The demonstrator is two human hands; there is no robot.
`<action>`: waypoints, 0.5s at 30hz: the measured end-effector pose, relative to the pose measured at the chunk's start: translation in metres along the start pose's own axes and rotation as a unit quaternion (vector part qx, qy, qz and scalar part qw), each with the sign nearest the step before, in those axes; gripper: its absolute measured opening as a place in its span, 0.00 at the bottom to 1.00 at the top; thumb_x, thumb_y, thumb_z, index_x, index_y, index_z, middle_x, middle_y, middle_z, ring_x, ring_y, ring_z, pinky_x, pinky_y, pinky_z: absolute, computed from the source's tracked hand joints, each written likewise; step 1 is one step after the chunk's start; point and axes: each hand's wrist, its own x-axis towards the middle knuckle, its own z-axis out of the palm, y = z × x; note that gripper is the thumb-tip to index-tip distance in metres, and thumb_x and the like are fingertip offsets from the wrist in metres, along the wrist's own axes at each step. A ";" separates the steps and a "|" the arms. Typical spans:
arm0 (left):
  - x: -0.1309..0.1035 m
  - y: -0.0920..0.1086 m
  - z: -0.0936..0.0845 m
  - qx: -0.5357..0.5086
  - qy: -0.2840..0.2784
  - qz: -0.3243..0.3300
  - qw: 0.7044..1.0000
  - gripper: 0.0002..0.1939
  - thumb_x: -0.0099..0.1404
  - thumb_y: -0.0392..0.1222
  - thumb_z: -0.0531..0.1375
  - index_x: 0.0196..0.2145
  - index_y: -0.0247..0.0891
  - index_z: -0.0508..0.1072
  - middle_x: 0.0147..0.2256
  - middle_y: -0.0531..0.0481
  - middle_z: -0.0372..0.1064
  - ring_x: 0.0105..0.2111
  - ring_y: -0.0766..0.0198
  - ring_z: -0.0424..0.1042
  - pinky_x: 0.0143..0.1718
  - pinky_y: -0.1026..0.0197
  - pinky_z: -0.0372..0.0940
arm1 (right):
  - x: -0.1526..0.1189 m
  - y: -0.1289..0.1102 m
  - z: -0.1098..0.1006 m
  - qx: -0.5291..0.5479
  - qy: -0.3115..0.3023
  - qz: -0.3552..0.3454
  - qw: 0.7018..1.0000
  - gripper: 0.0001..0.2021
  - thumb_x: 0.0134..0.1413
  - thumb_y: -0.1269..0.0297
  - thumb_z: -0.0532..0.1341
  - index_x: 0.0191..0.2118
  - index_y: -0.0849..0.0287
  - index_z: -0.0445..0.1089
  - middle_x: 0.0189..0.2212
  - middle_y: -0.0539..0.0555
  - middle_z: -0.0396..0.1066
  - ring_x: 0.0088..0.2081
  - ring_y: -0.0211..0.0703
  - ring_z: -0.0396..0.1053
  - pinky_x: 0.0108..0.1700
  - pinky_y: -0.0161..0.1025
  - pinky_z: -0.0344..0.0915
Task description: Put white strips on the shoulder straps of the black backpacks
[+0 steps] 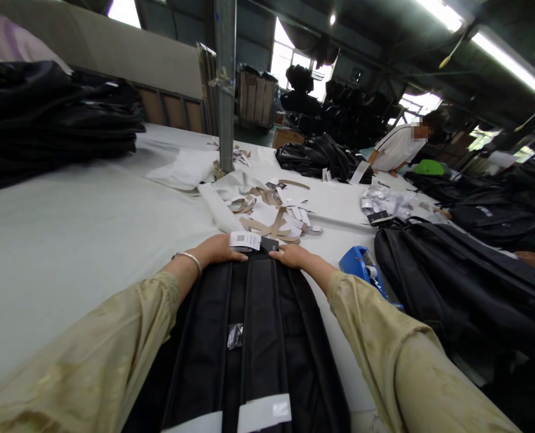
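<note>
A black backpack (pixel 261 319) lies on the white table in front of me, its straps facing up and its top end away from me. White strips (pixel 265 412) wrap the lower straps, and a small clear packet (pixel 235 336) sits between them. My left hand (pixel 225 248) is closed on the top left edge, beside a white tag (pixel 245 240). My right hand (pixel 290 255) grips the top right edge, next to a black tag (pixel 270 245). Both thumbs rest on the fabric; the other fingers are mostly hidden.
Paper and brown strip scraps (pixel 276 216) lie beyond the backpack, near a metal post (pixel 226 90). A blue tape dispenser (pixel 360 264) stands at right, beside black bags (pixel 457 276). More black bags (pixel 46 120) are piled at left. People are at the far left and back right.
</note>
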 end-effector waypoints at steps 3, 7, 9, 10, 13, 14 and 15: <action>-0.004 0.003 0.000 0.016 0.030 -0.052 0.998 0.46 0.47 0.63 0.67 0.59 0.37 0.67 0.56 0.38 0.71 0.56 0.43 0.69 0.56 0.52 0.62 | -0.022 0.009 0.005 -0.036 -0.020 -0.003 0.999 0.29 0.62 0.46 0.58 0.53 0.71 0.71 0.48 0.70 0.74 0.51 0.59 0.70 0.53 0.51 0.60; -0.025 0.002 -0.024 -0.002 0.038 -0.158 0.987 0.55 0.48 0.65 0.65 0.65 0.26 0.58 0.56 0.28 0.69 0.55 0.43 0.70 0.55 0.53 0.63 | -0.042 0.009 0.000 -0.038 -0.006 0.026 0.999 0.30 0.65 0.47 0.54 0.56 0.73 0.68 0.49 0.74 0.73 0.52 0.61 0.70 0.54 0.52 0.60; -0.058 -0.006 -0.044 0.007 0.036 -0.183 0.982 0.52 0.50 0.66 0.62 0.63 0.26 0.62 0.57 0.28 0.68 0.55 0.43 0.70 0.57 0.53 0.62 | -0.060 0.013 -0.008 -0.005 0.007 0.038 0.999 0.29 0.62 0.50 0.57 0.57 0.73 0.67 0.52 0.74 0.71 0.55 0.61 0.68 0.56 0.50 0.59; -0.085 -0.010 -0.053 0.013 0.048 -0.190 0.981 0.49 0.51 0.66 0.61 0.61 0.26 0.66 0.57 0.30 0.68 0.55 0.44 0.70 0.58 0.53 0.61 | -0.075 0.018 -0.010 0.008 0.012 0.040 0.999 0.30 0.61 0.51 0.58 0.58 0.72 0.66 0.54 0.74 0.69 0.57 0.61 0.67 0.57 0.49 0.59; -0.197 -0.013 -0.054 -0.024 0.116 -0.230 0.966 0.41 0.53 0.67 0.57 0.53 0.31 0.74 0.53 0.35 0.73 0.52 0.45 0.72 0.57 0.52 0.63 | -0.141 0.043 -0.006 0.052 0.011 0.044 0.998 0.35 0.56 0.52 0.60 0.63 0.71 0.61 0.58 0.74 0.66 0.59 0.61 0.66 0.60 0.49 0.60; -0.239 -0.008 -0.045 -0.069 0.118 -0.252 0.958 0.39 0.53 0.67 0.58 0.50 0.32 0.75 0.50 0.36 0.75 0.51 0.45 0.73 0.54 0.52 0.66 | -0.167 0.055 0.000 0.117 0.012 0.069 0.991 0.39 0.52 0.49 0.61 0.64 0.70 0.60 0.56 0.72 0.68 0.58 0.60 0.68 0.60 0.50 0.61; -0.280 0.002 -0.030 -0.124 0.109 -0.290 0.943 0.39 0.52 0.69 0.58 0.48 0.32 0.77 0.46 0.36 0.77 0.47 0.45 0.75 0.47 0.53 0.71 | -0.192 0.068 0.007 0.182 0.011 0.107 0.977 0.40 0.49 0.46 0.61 0.63 0.68 0.62 0.54 0.70 0.71 0.56 0.60 0.70 0.59 0.51 0.64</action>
